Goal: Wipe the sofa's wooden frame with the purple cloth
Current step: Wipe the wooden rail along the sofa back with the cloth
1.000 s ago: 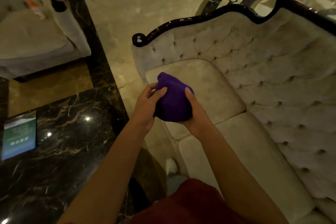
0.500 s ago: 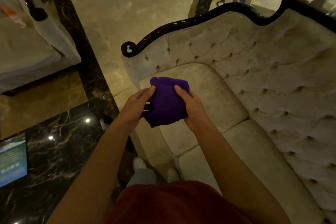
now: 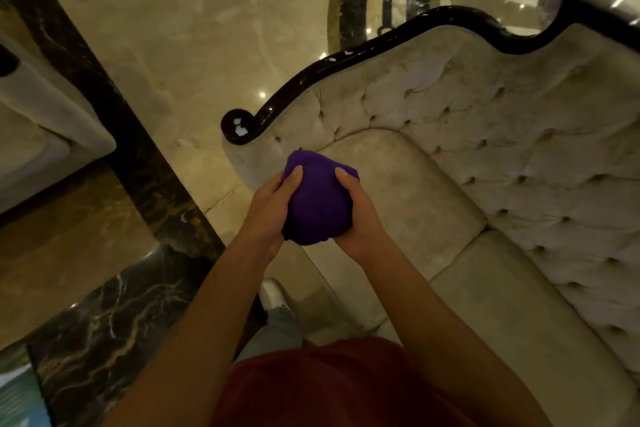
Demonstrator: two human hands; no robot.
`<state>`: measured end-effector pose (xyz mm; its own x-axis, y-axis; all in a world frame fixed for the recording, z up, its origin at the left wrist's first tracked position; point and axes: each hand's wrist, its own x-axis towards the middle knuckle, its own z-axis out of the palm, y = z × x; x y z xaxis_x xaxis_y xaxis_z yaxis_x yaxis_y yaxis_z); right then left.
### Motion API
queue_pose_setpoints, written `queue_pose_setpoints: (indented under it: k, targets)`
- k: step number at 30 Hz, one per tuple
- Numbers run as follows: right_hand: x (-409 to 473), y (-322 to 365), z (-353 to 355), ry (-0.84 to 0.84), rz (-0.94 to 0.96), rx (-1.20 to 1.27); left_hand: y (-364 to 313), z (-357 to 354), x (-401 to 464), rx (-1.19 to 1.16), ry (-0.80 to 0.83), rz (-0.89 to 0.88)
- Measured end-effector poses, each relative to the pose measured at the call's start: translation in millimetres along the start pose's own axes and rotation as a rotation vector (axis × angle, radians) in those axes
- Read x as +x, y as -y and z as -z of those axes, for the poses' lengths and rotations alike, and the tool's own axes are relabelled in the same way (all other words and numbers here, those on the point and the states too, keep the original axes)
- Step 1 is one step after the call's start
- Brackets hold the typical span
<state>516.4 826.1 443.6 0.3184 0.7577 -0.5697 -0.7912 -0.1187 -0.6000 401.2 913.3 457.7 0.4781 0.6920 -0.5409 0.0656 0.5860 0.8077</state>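
A bunched purple cloth (image 3: 317, 199) is held between both hands over the left end of a cream tufted sofa (image 3: 502, 163). My left hand (image 3: 268, 213) grips its left side and my right hand (image 3: 362, 218) grips its right side, thumbs on top. The sofa's dark glossy wooden frame (image 3: 346, 61) runs along the top of the backrest and ends in a round scroll (image 3: 239, 125) just above and left of the cloth. The cloth does not touch the frame.
A polished marble floor (image 3: 194, 28) with a dark inlaid band (image 3: 138, 156) lies to the left. Another cream sofa (image 3: 41, 135) stands at the far left. My shoe (image 3: 275, 295) and red shirt (image 3: 329, 385) show below the arms.
The view has tilted downward and closer to the sofa's left end. Both hands keep hold of the cloth, which now sits nearer the frame's scroll.
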Motion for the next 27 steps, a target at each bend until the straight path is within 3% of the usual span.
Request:
queue_pose_setpoints:
  k: [4,8,11,17,24,27]
  targets:
    - [28.8,-4.9,-33.2,-0.006,-0.005,0.087,-25.4,25.3,38.3,0.251,0.005,-0.045]
    - [65.2,-4.0,-68.2,0.006,-0.008,0.053,-43.8,57.2,83.5,0.612,-0.081,-0.269]
    - [90.9,1.6,-79.5,-0.024,-0.033,0.029,-48.3,71.9,112.8,0.706,-0.146,-0.343]
    - [142.5,8.1,-79.8,-0.078,-0.093,0.033,-57.1,77.9,155.5,0.504,-0.063,-0.156]
    - [215.7,36.5,-80.6,-0.155,-0.064,0.067,-42.8,138.0,213.8,0.341,-0.429,-0.043]
    - [244.6,51.0,-75.5,-0.15,-0.045,0.071,-27.5,170.2,241.9,0.258,-0.497,0.069]
